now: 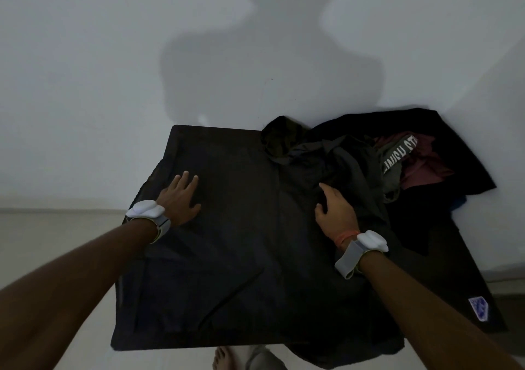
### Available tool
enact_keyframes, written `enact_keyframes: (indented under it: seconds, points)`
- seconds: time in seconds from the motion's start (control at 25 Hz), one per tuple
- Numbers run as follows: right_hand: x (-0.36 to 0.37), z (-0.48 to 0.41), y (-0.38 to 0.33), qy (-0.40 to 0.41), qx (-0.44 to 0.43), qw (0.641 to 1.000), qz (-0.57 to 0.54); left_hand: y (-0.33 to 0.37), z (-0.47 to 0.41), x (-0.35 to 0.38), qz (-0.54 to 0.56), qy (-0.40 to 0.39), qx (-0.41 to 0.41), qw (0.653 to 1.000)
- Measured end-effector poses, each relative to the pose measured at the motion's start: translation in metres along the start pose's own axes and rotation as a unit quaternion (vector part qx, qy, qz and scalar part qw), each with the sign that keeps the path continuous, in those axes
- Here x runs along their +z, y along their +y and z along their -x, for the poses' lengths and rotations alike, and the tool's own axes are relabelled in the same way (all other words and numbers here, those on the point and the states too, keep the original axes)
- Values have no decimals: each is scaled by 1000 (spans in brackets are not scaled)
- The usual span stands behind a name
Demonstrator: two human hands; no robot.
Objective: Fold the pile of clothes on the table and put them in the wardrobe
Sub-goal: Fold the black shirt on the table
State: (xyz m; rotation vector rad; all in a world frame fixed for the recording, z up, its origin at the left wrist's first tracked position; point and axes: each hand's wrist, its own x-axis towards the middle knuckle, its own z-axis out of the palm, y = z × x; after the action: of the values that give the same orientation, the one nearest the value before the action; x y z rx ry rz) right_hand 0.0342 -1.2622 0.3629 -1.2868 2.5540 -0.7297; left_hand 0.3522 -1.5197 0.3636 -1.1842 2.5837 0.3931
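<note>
Though dim, shows a dark garment (241, 256) spread flat over most of the black table (181, 131), long axis seemingly running from the near edge toward the wall (85, 85); cannot tell which end is the neck. Presses its left part with the left hand (181, 199), fingers straight and slightly fanned. Grips a fold at its right side with the right hand (335, 210), fingers curled into the cloth, just beside the pile of clothes (349, 156) heaped at the far right corner. Carries white block lettering on a grey-green piece (396, 159) in that pile, creased and turned, not legible; maroon fabric (426, 168) touching it. Bears a small blue-and-white label (478, 308) near the right edge, print unreadable. Stands against a plain white wall with a head-and-shoulders shadow (270, 65); pale floor (56, 242) below.
</note>
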Motion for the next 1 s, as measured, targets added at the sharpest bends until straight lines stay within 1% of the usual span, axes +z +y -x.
enact_keyframes:
  seconds: [0.12, 0.2, 0.4, 0.52, 0.64, 0.72, 0.84, 1.0]
  points:
    - [2, 19, 2, 5, 3, 1000, -10, 3, 12, 7, -6, -14, 9, 1000]
    - [3, 33, 4, 22, 8, 999, -21, 5, 21, 13, -8, -21, 16, 1000]
    - [6, 83, 19, 49, 37, 998, -34, 27, 52, 35, -20, -35, 53, 998]
    - [7, 111, 27, 54, 27, 997, -38, 37, 64, 44, -22, -42, 72, 996]
    - [9, 138, 32, 56, 13, 998, -33, 46, 79, 53, -17, -46, 107, 993]
    - [14, 153, 35, 61, 20, 998, -22, 49, 90, 62, -20, -34, 137, 990]
    - [23, 175, 44, 78, 62, 995, 6, 56, 107, 78, -23, -19, 181, 983]
    - [28, 202, 61, 66, 149, 985, 50, 65, 128, 99, -24, -7, 237, 971]
